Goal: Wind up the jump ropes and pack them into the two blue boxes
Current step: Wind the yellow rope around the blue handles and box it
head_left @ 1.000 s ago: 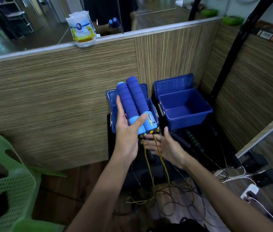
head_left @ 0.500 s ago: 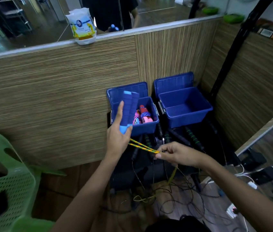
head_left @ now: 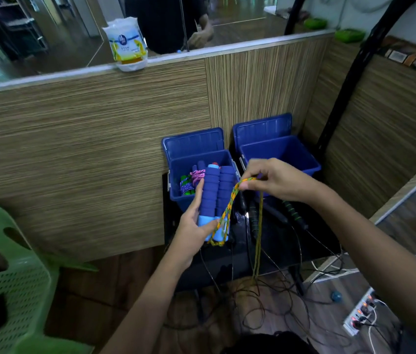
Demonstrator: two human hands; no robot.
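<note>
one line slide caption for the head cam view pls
Left hand grips the blue foam handles while right hand pinches the yellow braided rope before two blue boxes.

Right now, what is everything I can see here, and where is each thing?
blue boxes: two, open, against the wood wall; left holds wound ropes, right looks empty
blue handles: two, held together
rope: one, yellow-green braided, running from handles to floor
dark ropes: several, on black surface below boxes
chair: one, green, left
packet: one, white, on ledge
power strip: one, floor right
left hand: holds handles
right hand: pinches rope
</note>
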